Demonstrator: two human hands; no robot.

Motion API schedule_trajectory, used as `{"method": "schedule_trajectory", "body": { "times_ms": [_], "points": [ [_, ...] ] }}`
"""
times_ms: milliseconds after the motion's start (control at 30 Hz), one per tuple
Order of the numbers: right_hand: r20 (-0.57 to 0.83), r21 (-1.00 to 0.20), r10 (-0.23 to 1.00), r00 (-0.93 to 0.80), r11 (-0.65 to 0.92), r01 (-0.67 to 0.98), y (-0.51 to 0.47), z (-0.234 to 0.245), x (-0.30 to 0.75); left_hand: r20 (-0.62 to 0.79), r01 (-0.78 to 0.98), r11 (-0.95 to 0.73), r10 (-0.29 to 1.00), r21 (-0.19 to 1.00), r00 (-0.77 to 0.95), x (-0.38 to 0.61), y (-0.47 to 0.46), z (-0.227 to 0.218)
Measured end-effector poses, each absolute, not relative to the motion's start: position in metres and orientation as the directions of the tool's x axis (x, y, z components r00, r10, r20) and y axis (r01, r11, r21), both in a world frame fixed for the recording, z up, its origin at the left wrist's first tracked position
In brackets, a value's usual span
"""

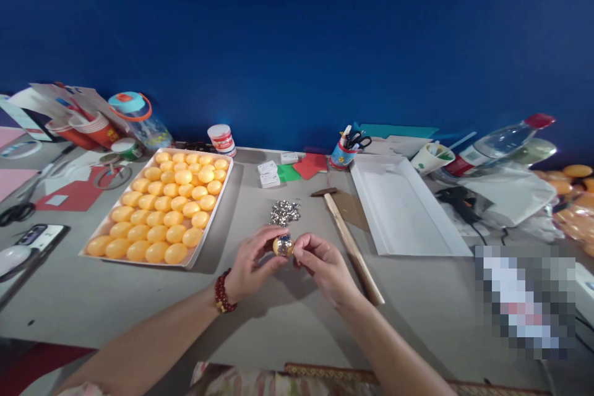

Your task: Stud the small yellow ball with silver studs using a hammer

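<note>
Ball [283, 246] sat just nearside of the metal pile [284, 213], clamped in the left hand [252, 266]; right hand [323, 265] was pinched beside it, contents unclear. Judged light, slick, dentable; gentle opposed grip suited.

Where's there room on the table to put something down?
There's bare table in front of the white tray, right of the hammer, and a smaller patch between the orange balls and the silver pile. Crowded: around the red-capped bottle and the red cups.

Desk [417, 322]: was grey.
Shallow box [198, 252]: stood left.
Metal pieces [284, 213]: lay heaped mid-desk.
Hammer [352, 249]: lay near the white tray [411, 216].
</note>
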State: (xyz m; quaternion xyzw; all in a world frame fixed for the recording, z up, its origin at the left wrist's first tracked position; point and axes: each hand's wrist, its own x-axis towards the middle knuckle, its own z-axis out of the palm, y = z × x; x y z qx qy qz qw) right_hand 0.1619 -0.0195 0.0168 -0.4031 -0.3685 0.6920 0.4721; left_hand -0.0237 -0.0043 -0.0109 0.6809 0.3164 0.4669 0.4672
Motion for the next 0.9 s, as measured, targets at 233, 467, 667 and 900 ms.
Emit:
{"method": "schedule_trajectory", "body": {
  "times_ms": [233,467,667,900],
  "points": [
    [-0.202,-0.896,0.947,-0.25,-0.281,-0.343,-0.0195,0.0142,0.1638,0.354,0.014,-0.385,0.86,0.923,0.367,-0.0235,-0.0037,-0.011],
    [-0.199,-0.896,0.944,-0.264,-0.284,-0.341,-0.0189,0.0106,0.1659,0.346,0.064,-0.396,0.861,0.916,0.371,-0.0242,-0.0029,-0.0091],
    [-0.208,-0.89,0.94,-0.271,-0.297,-0.345,-0.0188,0.0105,0.1666,0.347,0.073,-0.4,0.861,0.914,0.372,-0.0241,-0.0031,-0.0089],
    [-0.208,-0.89,0.935,-0.286,-0.302,-0.343,-0.0194,0.0099,0.167,0.348,0.078,-0.401,0.863,0.913,0.366,-0.0241,-0.0034,-0.0101]
  ]
}}
